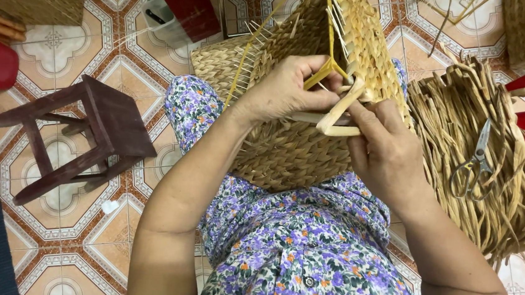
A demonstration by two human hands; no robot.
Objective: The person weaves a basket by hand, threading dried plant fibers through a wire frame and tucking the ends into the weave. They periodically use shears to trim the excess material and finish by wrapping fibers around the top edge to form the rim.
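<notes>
While the half-woven basket (pixel 316 102) rests tipped on my lap so its open edge faces me, my left hand (pixel 286 90) closes on a yellow upright rib (pixel 326 71), pinching it, it seems, to hold it away from the weave. My right hand (pixel 384 148), just below the basket's rim, grips a flat straw strand (pixel 340 110) and bends it round that rib. Right of the basket lies a bundle of dried strands (pixel 493 153), with scissors (pixel 475 161) on top, within reach. Left of the basket, on the tiled floor (pixel 81 227), stands a small dark wooden stool (pixel 82 133).
</notes>
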